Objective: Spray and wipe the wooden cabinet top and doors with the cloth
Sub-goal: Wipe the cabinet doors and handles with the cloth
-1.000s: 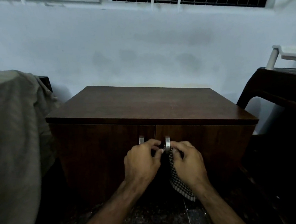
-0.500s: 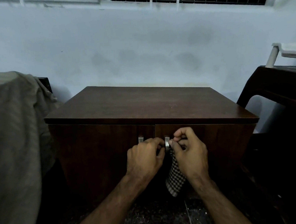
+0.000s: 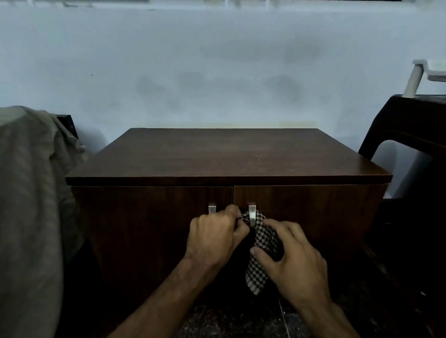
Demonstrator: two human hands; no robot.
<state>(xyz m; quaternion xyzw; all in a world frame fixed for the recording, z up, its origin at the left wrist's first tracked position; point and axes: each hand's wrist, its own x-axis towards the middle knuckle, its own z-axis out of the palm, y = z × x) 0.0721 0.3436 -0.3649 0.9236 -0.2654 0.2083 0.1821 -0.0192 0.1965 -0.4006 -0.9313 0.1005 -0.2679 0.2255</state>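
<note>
A dark brown wooden cabinet (image 3: 215, 156) stands against the pale wall, its two doors closed, each with a metal handle: the left handle (image 3: 212, 208) and the right handle (image 3: 253, 216). A black-and-white checked cloth (image 3: 261, 242) is threaded behind the right handle and hangs down the door. My left hand (image 3: 215, 237) pinches the cloth's upper end just left of that handle. My right hand (image 3: 293, 260) grips the hanging part below and to the right. No spray bottle is in view.
A grey fabric cover (image 3: 16, 216) drapes over something bulky on the left, close to the cabinet's side. A dark table (image 3: 429, 121) with a white object (image 3: 441, 71) on it stands at the right. Speckled floor (image 3: 232, 331) lies below.
My right hand has dropped from the handle's top to lower on the cloth, pulling it down and right. More cloth now shows around the right handle. My left hand has stayed put.
</note>
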